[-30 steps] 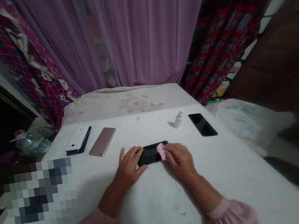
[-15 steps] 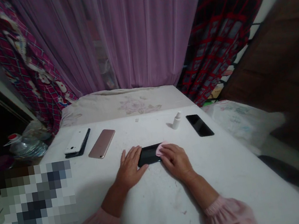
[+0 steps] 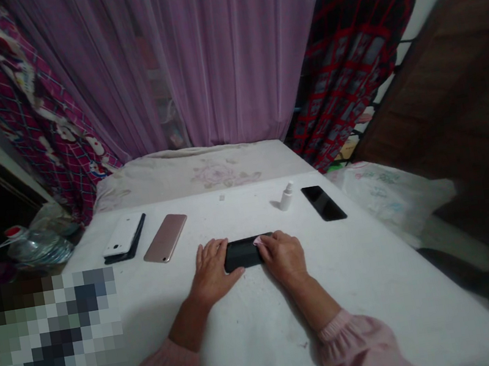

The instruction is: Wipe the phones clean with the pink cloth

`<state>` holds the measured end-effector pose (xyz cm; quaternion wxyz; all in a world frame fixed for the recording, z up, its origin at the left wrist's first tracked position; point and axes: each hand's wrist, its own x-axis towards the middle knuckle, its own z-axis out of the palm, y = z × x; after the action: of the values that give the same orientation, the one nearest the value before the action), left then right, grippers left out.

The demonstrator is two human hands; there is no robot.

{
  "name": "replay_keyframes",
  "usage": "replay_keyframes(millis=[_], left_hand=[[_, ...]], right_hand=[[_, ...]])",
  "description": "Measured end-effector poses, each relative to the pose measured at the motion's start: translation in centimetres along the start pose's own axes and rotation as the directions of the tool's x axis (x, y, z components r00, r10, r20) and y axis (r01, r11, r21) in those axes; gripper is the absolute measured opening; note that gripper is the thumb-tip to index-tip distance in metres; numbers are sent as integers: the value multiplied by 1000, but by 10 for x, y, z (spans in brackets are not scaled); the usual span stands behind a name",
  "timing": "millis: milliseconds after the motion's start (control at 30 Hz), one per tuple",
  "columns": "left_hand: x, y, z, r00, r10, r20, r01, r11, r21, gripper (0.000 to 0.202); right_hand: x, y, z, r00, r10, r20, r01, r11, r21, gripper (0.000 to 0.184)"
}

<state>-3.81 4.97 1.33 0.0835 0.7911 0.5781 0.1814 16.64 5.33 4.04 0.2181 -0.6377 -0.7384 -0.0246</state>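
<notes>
Black smartphone (image 3: pixel 243 254) held flat on a white-covered table (image 3: pixel 249 330) between two bare hands

The phone lies mid-table, its left end steadied by the left hand (image 3: pixel 212 270), fingers apart; the right hand's (image 3: pixel 283 257) fingers, held together, press a pink cloth (image 3: pixel 258 240) against its right end. A small spray bottle (image 3: pixel 286 197), a second black phone (image 3: pixel 323 202), a rose-gold phone (image 3: pixel 165 238) and a white phone (image 3: pixel 123 234) are set farther off. The phone could be skidded sideways by uneven pressure — and the nearly hidden cloth could be lost from under the fingers if their grip were loosened.
</notes>
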Motion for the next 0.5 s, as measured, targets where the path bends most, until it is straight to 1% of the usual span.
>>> replay_keyframes(millis=[67, 133, 233, 333, 400, 500], left_hand=[[1, 0, -1, 1000, -19, 13, 19, 1000, -8, 68], [2, 0, -1, 1000, -15, 15, 15, 1000, -18, 65], [1, -4, 0, 1000, 9, 3, -9, 999, -32, 62], [1, -8, 3, 999, 34, 16, -33, 999, -39, 63], [2, -11, 4, 999, 47, 22, -46, 998, -40, 64], [2, -12, 6, 998, 56, 13, -56, 998, -34, 66]], right_hand=[[0, -5, 1, 999, -41, 16, 41, 999, 12, 23], [2, -3, 1, 999, -40, 26, 40, 999, 13, 22], [7, 9, -2, 998, 60, 25, -59, 998, -32, 24], [12, 17, -4, 988, 153, 13, -151, 985, -77, 25], [15, 13, -3, 987, 160, 13, -159, 984, -85, 23], [17, -5, 1, 995, 95, 43, -92, 993, -74, 21]])
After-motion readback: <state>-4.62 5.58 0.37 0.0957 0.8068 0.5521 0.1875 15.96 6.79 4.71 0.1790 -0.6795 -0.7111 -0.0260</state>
